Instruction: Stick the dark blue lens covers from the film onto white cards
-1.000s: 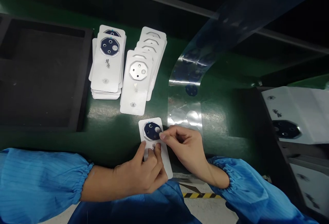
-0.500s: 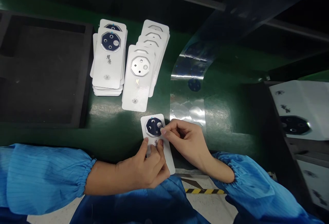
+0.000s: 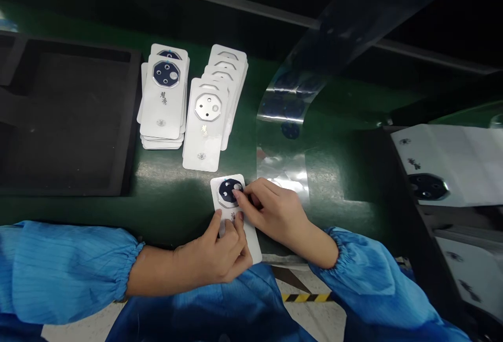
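A white phone back panel (image 3: 251, 242) lies tilted near the bench's front edge. Over its octagonal camera area sits a dark blue film (image 3: 226, 191) with round holes, and pale crescents show in some of them. My left hand (image 3: 222, 253) is closed on the lower half of the panel, its fingertips pressed just below the octagon. From the right, my right hand (image 3: 277, 211) reaches the film, thumb and index finger closed together at its right edge. The thumb tip lies over the film. Whatever is between those fingertips is partly hidden.
Beyond my hands are a stack of panels with dark octagons (image 3: 162, 111) and a fanned stack with white octagons (image 3: 202, 140). A clear strip carrying dark films (image 3: 290, 130) curves along the right. A black tray (image 3: 70, 122) stands left; a rack with panels (image 3: 463, 164) stands right.
My right thumb and fingers have moved slightly left, further over the dark film. My left hand stays pressed on the panel. The whole view has shifted slightly.
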Action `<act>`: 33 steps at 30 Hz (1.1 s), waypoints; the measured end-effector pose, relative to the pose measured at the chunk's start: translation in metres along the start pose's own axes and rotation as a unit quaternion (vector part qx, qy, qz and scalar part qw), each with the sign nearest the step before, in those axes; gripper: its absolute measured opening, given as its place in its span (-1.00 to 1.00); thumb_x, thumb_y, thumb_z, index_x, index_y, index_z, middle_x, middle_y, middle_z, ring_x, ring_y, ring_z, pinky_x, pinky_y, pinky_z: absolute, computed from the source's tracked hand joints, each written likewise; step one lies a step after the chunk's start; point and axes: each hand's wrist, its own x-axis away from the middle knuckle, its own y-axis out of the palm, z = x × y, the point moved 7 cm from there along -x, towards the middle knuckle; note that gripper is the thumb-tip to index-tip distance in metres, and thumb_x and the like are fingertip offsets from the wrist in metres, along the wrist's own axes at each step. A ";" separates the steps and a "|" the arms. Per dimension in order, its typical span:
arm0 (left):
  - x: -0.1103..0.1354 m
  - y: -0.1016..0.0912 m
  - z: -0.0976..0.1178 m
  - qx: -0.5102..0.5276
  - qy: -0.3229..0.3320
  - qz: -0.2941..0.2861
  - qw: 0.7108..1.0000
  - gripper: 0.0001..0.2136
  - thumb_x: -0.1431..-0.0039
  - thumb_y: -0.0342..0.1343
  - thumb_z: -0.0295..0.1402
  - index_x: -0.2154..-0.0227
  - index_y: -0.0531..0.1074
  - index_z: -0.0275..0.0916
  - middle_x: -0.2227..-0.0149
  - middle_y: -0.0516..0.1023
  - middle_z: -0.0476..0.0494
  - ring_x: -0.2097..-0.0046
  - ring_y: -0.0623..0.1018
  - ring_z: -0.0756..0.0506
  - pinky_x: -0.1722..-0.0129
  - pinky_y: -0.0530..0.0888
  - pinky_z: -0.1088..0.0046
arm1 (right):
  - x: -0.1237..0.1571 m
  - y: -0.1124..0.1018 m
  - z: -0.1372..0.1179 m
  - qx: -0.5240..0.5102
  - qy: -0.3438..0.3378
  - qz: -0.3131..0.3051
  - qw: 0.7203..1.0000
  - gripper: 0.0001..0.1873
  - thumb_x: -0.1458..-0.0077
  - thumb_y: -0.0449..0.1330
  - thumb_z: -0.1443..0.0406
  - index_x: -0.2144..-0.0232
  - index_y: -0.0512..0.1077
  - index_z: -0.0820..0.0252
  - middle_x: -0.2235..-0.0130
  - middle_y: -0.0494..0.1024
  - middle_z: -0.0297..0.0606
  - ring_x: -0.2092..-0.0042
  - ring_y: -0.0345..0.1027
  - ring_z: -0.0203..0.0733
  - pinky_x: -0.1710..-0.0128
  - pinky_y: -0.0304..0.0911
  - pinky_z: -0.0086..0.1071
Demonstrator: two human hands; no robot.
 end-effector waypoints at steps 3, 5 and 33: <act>0.000 0.000 0.000 0.002 -0.004 0.008 1.000 -0.87 -0.31 0.12 -0.32 0.22 0.44 -0.30 0.11 0.64 -0.33 0.15 0.57 -0.15 0.03 0.52 0.10 | -0.001 -0.001 -0.004 0.010 -0.025 0.002 1.000 -0.74 -0.30 0.10 0.27 0.46 0.39 0.17 0.41 0.46 -0.19 0.45 0.27 -0.25 0.56 0.12 -0.37; 0.000 0.000 -0.001 0.001 -0.008 0.012 1.000 -0.88 -0.31 0.12 -0.34 0.22 0.45 -0.29 0.13 0.65 -0.28 0.16 0.57 -0.14 0.02 0.52 0.10 | -0.002 -0.001 -0.007 -0.013 -0.040 0.003 0.999 -0.77 -0.28 0.12 0.29 0.45 0.40 0.16 0.29 0.51 -0.09 0.34 0.36 -0.17 0.49 0.24 -0.32; 0.002 0.002 0.003 -0.015 0.001 -0.001 1.000 -0.84 -0.33 0.08 -0.28 0.19 0.42 -0.29 0.03 0.61 -0.37 0.16 0.56 -0.16 0.05 0.54 0.08 | -0.004 0.011 0.024 -0.436 0.265 -0.115 0.852 -0.69 -0.14 0.33 0.07 0.47 0.45 0.15 0.46 0.38 -0.38 0.54 0.15 -0.37 0.57 0.08 -0.41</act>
